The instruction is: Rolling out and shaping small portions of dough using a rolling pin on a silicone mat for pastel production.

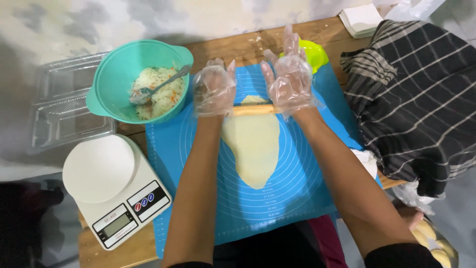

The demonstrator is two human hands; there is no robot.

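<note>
Fingers (pixel 297 59) of both gloved hands are splayed flat on the rolling pin (pixel 254 109) at the far end of the dough (pixel 253 146) on the blue mat (pixel 302 183); uneven pressure could tear it.

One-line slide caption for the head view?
Gloved left hand and right hand press a rolling pin over dough on a blue mat.

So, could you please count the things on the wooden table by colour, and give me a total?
Blue: 1, the rolling mat
Teal: 1, the mixing bowl
White: 1, the kitchen scale
Pale yellow: 1, the flat dough
Tan: 1, the wooden rolling pin
Lime green: 1, the small dish
Clear: 1, the plastic tray
Total: 7
</note>
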